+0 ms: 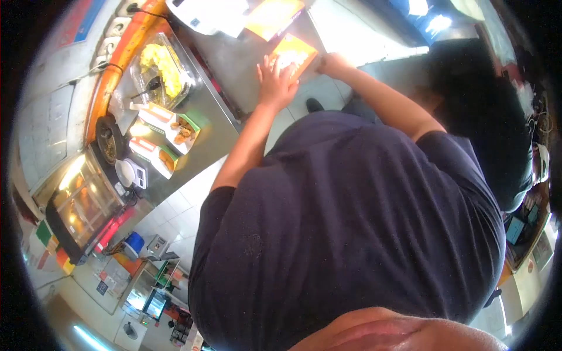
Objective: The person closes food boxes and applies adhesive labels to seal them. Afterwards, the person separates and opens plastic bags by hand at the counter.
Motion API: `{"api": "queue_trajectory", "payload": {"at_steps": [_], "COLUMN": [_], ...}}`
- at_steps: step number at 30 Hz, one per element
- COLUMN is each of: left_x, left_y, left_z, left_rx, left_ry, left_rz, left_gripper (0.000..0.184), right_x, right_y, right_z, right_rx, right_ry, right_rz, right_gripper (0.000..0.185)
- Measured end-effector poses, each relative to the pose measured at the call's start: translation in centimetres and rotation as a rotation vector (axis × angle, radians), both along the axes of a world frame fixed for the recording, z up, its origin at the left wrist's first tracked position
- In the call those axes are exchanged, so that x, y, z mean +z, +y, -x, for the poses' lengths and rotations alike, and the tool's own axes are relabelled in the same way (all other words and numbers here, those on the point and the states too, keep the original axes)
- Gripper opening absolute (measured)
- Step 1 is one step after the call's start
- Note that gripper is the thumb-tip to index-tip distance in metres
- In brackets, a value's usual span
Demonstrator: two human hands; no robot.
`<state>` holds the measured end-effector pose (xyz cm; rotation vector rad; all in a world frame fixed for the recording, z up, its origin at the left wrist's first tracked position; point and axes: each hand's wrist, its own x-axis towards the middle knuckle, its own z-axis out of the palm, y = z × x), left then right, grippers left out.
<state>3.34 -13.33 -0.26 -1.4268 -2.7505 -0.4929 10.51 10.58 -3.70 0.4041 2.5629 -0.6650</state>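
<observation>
My left hand (277,83) has its fingers spread against the near left side of an orange carton (301,51). The carton has white markings or contents that I cannot make out in the glare. To the right of the carton, my right hand (336,65) is closed, its fingertips close to the carton's edge. Whether anything is between those fingers is hidden. Another orange and yellow carton (272,17) lies just beyond, on the metal counter.
Left on the counter are a clear tub (186,79) of yellow food, an open box of fried pieces (185,133), a second open box (153,155), a small scale (139,175) and a dark pan (107,139). A person in dark clothing (474,128) is close on the right.
</observation>
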Motion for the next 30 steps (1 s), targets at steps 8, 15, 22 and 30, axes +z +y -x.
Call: {"api": "queue_trajectory", "payload": {"at_steps": [8,15,22,30], "left_x": [-0.4,2.5,8.8,5.2], "left_y": [-2.1,-5.3,-15.0,-29.1], "left_z": [-1.1,-0.5,-0.8,2.3], "left_rx": [0.295,0.368,0.683,1.323], "left_ry": [-0.301,-0.196,0.087,0.07], "left_rz": [-0.234,0.075,-0.225,-0.565], "left_gripper": [0.11,0.095,0.075,0.079], "right_x": [3.0,4.3,6.0,9.3], "right_y": [-1.0,-1.5,-1.0,-4.7], "right_z": [-0.4,0.4,0.6,1.5], "right_rx": [-0.273,-0.114,-0.093,0.047], "right_ry": [0.501,0.164,0.293,0.499], "right_rz": [0.202,0.333,0.363,0.585], "right_gripper": [0.048,0.059,0.034,0.028]}}
